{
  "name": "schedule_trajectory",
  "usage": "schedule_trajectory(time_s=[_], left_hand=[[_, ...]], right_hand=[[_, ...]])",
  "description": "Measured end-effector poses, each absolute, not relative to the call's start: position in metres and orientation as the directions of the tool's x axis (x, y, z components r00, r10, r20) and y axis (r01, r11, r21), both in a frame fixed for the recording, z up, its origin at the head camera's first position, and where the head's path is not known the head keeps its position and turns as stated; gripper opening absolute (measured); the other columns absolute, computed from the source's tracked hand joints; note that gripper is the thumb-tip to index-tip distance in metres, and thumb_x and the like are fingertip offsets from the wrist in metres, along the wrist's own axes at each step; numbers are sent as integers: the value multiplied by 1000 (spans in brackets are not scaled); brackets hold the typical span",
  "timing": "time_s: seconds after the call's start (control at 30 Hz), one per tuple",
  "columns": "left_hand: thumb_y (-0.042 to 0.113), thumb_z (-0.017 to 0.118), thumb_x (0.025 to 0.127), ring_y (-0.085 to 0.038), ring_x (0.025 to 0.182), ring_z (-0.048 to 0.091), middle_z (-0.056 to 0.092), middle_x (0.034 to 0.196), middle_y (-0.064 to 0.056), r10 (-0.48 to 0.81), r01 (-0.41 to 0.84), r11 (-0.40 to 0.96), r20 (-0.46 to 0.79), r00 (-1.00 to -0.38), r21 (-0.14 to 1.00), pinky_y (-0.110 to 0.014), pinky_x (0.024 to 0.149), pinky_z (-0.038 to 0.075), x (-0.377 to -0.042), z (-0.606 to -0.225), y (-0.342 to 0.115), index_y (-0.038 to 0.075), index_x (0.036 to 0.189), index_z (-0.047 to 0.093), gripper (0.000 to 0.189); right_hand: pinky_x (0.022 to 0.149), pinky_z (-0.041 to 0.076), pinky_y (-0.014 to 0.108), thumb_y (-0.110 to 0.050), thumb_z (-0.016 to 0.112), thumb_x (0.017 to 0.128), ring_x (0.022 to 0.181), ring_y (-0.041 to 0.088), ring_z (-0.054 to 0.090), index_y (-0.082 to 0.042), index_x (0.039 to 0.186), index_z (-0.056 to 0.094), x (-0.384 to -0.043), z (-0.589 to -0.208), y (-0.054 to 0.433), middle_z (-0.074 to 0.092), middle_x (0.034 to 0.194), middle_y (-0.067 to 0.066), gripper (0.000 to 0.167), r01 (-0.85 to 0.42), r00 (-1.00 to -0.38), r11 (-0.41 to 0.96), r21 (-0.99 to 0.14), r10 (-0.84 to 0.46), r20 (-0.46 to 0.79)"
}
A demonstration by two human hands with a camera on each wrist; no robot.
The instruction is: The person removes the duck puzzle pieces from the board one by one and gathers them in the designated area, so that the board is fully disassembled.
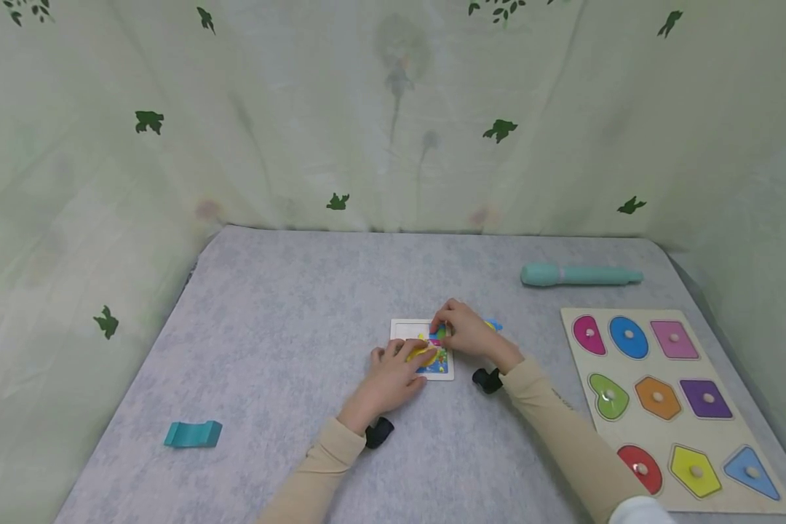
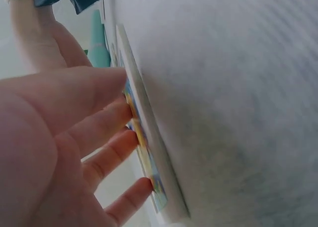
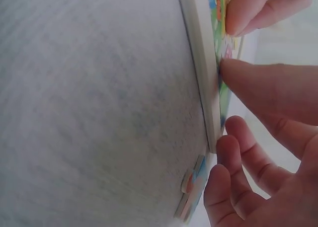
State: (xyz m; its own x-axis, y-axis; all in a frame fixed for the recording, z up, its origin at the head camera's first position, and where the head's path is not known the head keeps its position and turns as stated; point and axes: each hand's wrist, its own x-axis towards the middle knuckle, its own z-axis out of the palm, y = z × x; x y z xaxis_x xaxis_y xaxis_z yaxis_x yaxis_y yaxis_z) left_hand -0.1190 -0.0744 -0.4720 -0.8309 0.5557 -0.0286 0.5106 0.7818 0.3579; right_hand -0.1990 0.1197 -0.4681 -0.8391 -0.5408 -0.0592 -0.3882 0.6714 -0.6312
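A small jigsaw tray (image 1: 451, 372) with a white rim and a colourful printed picture lies flat on the table. My left hand (image 1: 386, 378) rests its spread fingers on the picture's yellow part, and the left wrist view shows the fingertips touching the pieces beside the tray's edge (image 2: 160, 162). At the tray's upper right, my right hand (image 1: 468, 331) pinches a blue-green puzzle piece (image 1: 440, 332) between thumb and fingers, low against the tray. Part of the piece is hidden by the fingers. Loose puzzle pieces (image 3: 194, 187) lie just beyond the right hand, outside the tray.
On the right lies a wooden shape board (image 1: 635, 371) with several knobbed, coloured shapes. Behind it is a teal stick-like object (image 1: 583, 275). A teal block (image 1: 193, 434) with a curved top sits at front left. Patterned curtains (image 1: 301, 109) surround the table.
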Motion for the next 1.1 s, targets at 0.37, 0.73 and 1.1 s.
schedule_trajectory(time_s=[0.37, 0.73, 1.1], left_hand=[[26, 59, 96, -30, 124, 34, 41, 142, -2, 547, 504, 802, -56, -835, 321, -56, 86, 29, -117, -472, -71, 19, 142, 48, 49], [24, 59, 95, -31, 124, 34, 42, 142, -4, 541, 491, 801, -61, -839, 343, -57, 86, 28, -118, -470, -72, 18, 142, 48, 49], [23, 58, 96, -30, 127, 32, 41, 144, -2, 532, 480, 804, -62, -845, 352, -56, 88, 27, -116, -470, -72, 19, 143, 47, 49]], right_hand=[[81, 43, 37, 9, 69, 77, 89, 21, 48, -11, 81, 65, -197, -470, 112, 51, 97, 3, 21, -402, -834, 654, -641, -551, -39], [74, 44, 35, 10, 57, 84, 82, 22, 51, -9, 100, 64, -203, -470, 119, 55, 94, 5, 26, -368, -856, 589, -719, -517, 15], [65, 45, 33, 7, 56, 84, 76, 25, 51, 5, 102, 64, -216, -460, 181, 55, 92, 16, 20, -126, -909, 476, -870, -407, -92]])
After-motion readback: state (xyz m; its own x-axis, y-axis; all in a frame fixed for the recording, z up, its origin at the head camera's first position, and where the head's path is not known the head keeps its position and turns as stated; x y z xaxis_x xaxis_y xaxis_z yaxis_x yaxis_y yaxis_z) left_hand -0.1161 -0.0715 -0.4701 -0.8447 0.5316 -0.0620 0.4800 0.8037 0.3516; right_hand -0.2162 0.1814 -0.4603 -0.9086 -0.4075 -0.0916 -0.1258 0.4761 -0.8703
